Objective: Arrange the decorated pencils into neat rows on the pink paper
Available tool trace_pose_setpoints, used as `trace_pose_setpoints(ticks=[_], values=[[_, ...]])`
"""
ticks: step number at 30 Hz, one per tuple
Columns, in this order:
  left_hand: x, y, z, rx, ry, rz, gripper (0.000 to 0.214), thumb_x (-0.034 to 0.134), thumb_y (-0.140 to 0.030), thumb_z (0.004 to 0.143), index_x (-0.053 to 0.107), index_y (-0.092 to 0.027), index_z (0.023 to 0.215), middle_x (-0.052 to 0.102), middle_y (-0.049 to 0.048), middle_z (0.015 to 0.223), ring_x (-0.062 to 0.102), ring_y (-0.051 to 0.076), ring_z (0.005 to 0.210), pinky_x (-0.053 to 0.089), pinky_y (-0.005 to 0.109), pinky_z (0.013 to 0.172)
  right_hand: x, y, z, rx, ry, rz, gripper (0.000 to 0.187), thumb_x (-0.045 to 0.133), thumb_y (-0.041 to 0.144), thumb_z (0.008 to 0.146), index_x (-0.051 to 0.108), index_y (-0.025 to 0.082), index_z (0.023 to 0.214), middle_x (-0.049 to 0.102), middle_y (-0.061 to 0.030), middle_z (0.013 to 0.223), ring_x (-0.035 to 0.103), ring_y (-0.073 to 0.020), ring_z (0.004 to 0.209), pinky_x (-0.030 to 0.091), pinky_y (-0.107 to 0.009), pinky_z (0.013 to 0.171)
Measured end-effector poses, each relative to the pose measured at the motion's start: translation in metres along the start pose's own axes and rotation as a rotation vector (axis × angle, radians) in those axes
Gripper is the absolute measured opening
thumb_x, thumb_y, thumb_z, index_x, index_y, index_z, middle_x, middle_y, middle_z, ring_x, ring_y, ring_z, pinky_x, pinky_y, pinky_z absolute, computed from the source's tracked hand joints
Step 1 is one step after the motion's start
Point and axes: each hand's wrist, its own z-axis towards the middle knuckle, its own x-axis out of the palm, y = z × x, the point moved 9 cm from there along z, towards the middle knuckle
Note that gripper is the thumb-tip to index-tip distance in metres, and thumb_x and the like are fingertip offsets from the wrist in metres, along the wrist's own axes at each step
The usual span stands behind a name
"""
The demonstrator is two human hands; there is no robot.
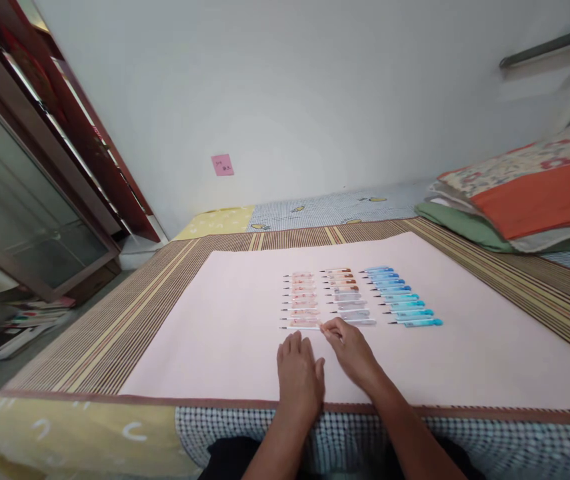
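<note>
Slim pens lie in three columns on a pale pink sheet (179, 333), their dark tips pointing left. The left column holds pinkish clear pens (303, 295). Brown pens (341, 280) sit above greyish clear pens (349, 305) in the middle column, and blue pens (399, 293) make up the right one. My right hand (352, 350) pinches the right end of the nearest pen (301, 327) in the left column. Just below that pen, my left hand (301, 373) rests palm down on the sheet, fingers stretched out and holding nothing.
The sheet lies on a striped mat (109, 313) over a bed with a yellow and checked cover (85, 427). Folded bedding (545, 193) is piled at the right. A white wall (315, 100) with a pink note (223, 165) stands behind; books (25, 323) lie at the left.
</note>
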Motion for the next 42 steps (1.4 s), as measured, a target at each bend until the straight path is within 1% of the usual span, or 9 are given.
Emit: trace_pose_setpoints(ticks=[3,8,18,24,31,35,37,39,42], values=[[0.001,0.000,0.000,0.008,0.002,0.010,0.032,0.061,-0.020,0.091,0.065,-0.011,0.121,0.060,0.0217,0.143,0.052,0.037,0.136,0.040,0.056,0.116,0.002,0.000,0.000,-0.005,0.009,0.009,0.023,0.052,0.042,0.093,0.065,0.024,0.093,0.077,-0.0075,0.095,0.071,-0.0249,0.092,0.051,-0.038,0.085],[0.001,0.003,0.001,0.008,-0.009,-0.007,0.032,0.063,-0.020,0.089,0.064,-0.016,0.121,0.061,0.0185,0.143,0.051,0.037,0.138,0.040,0.057,0.116,0.002,0.001,0.000,-0.019,0.001,0.000,0.020,0.053,0.040,0.092,0.065,0.024,0.092,0.078,-0.0070,0.095,0.072,-0.0245,0.091,0.052,-0.037,0.083],[-0.003,0.006,0.002,0.017,-0.004,-0.059,0.031,0.065,-0.018,0.088,0.065,-0.017,0.118,0.061,0.0190,0.143,0.050,0.036,0.139,0.039,0.060,0.116,0.001,0.004,-0.001,-0.024,0.016,0.023,0.019,0.053,0.039,0.091,0.066,0.024,0.092,0.078,-0.0059,0.092,0.071,-0.0239,0.086,0.052,-0.036,0.080],[-0.008,0.007,0.003,0.047,0.008,-0.078,0.026,0.061,-0.018,0.090,0.066,-0.014,0.115,0.063,0.0212,0.139,0.053,0.034,0.135,0.041,0.055,0.115,-0.001,0.004,-0.001,-0.028,0.014,0.014,0.022,0.053,0.043,0.094,0.065,0.024,0.092,0.077,-0.0060,0.092,0.071,-0.0244,0.086,0.051,-0.036,0.079],[-0.001,0.009,0.001,0.019,0.013,-0.063,0.031,0.063,-0.019,0.088,0.065,-0.019,0.120,0.061,0.0172,0.145,0.050,0.036,0.140,0.039,0.059,0.117,-0.006,0.006,-0.002,-0.020,-0.010,0.025,0.024,0.054,0.045,0.094,0.066,0.025,0.089,0.078,-0.0073,0.096,0.072,-0.0258,0.090,0.052,-0.037,0.080],[-0.004,0.009,0.003,0.050,-0.013,-0.103,0.032,0.062,-0.019,0.089,0.067,-0.016,0.120,0.063,0.0194,0.141,0.053,0.036,0.137,0.042,0.058,0.116,-0.006,0.005,-0.002,-0.014,-0.008,0.020,0.024,0.055,0.047,0.093,0.065,0.025,0.088,0.078,-0.0067,0.093,0.072,-0.0258,0.088,0.052,-0.037,0.078],[-0.013,0.017,0.005,0.042,-0.098,-0.124,0.032,0.057,-0.017,0.091,0.067,-0.015,0.121,0.065,0.0191,0.138,0.054,0.034,0.136,0.043,0.055,0.116,-0.006,0.004,-0.002,-0.007,-0.009,0.023,0.024,0.055,0.046,0.092,0.066,0.025,0.088,0.078,-0.0067,0.092,0.072,-0.0256,0.087,0.052,-0.036,0.077],[-0.020,0.032,0.008,-0.027,-0.174,-0.108,0.037,0.053,-0.013,0.090,0.066,-0.015,0.125,0.065,0.0187,0.136,0.053,0.034,0.137,0.041,0.055,0.117,-0.006,0.002,-0.001,0.003,-0.009,0.029,0.024,0.055,0.045,0.091,0.066,0.025,0.088,0.078,-0.0068,0.091,0.072,-0.0253,0.086,0.051,-0.036,0.077],[-0.018,0.052,0.014,-0.124,-0.140,-0.051,0.047,0.051,-0.006,0.085,0.066,-0.012,0.129,0.064,0.0201,0.140,0.050,0.036,0.141,0.039,0.058,0.118,-0.006,-0.001,-0.001,0.016,-0.009,0.030,0.024,0.055,0.045,0.090,0.066,0.025,0.089,0.078,-0.0068,0.091,0.072,-0.0253,0.085,0.051,-0.035,0.076]])
